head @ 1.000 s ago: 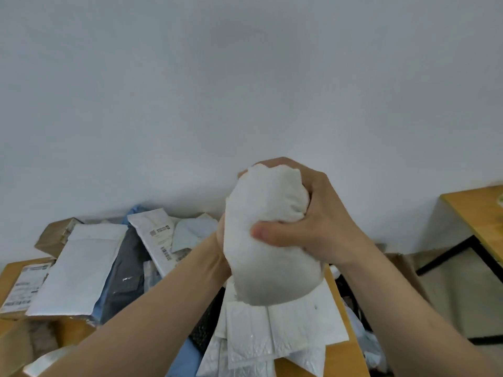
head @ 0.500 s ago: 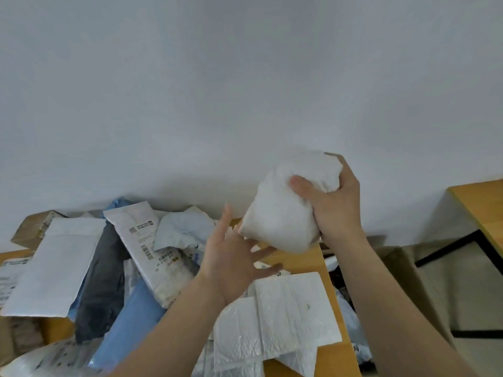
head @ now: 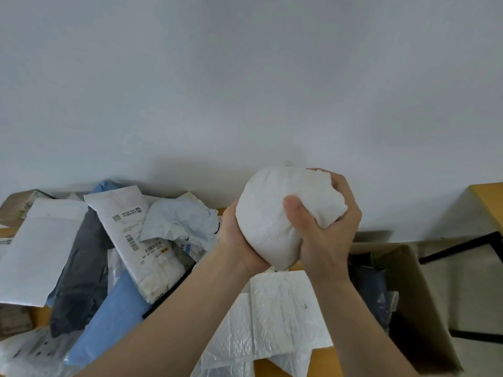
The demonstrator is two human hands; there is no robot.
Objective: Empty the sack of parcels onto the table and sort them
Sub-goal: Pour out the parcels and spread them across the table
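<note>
A soft, rounded white parcel (head: 268,213) is held up above the wooden table (head: 280,367). My right hand (head: 326,229) grips its right side, thumb pressed into the front. My left hand (head: 235,240) cups its lower left side, fingers hidden behind it. On the table lies a heap of parcels: a white labelled bag (head: 136,235), a crumpled pale blue bag (head: 179,221), a dark grey bag (head: 79,270), a blue bag (head: 109,322) and a white padded envelope (head: 38,248). White bubble mailers (head: 272,317) lie under my forearms.
An open cardboard box (head: 419,300) with dark bags inside stands right of the table. A second wooden table (head: 490,202) with black legs is at the far right. A brown box (head: 16,208) sits at the far left. A white wall rises behind.
My left hand, open and off the parcel half a second ago, has come back under the white parcel. The view has shifted a little.
</note>
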